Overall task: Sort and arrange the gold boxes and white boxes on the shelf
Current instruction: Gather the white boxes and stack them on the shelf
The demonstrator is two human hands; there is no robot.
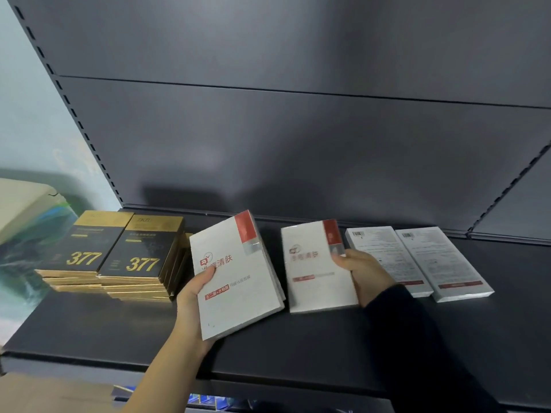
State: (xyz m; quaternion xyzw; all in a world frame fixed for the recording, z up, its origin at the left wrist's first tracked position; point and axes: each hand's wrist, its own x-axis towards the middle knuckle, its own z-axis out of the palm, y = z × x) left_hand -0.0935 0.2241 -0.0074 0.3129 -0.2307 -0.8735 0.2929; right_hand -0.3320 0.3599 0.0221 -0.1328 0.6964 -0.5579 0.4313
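Observation:
Two stacks of black-and-gold boxes marked 377 lie at the left end of the dark shelf. My left hand grips a small stack of white boxes with red labels, tilted up off the shelf at centre. My right hand holds the right edge of another white box with a red corner, just right of the first. Two more white boxes lie face down side by side at the right, barcodes up.
The shelf's dark back panel rises behind the boxes. A pale bundle with green-blue wrapping sits left of the shelf. A cardboard surface and blue items show below the front edge.

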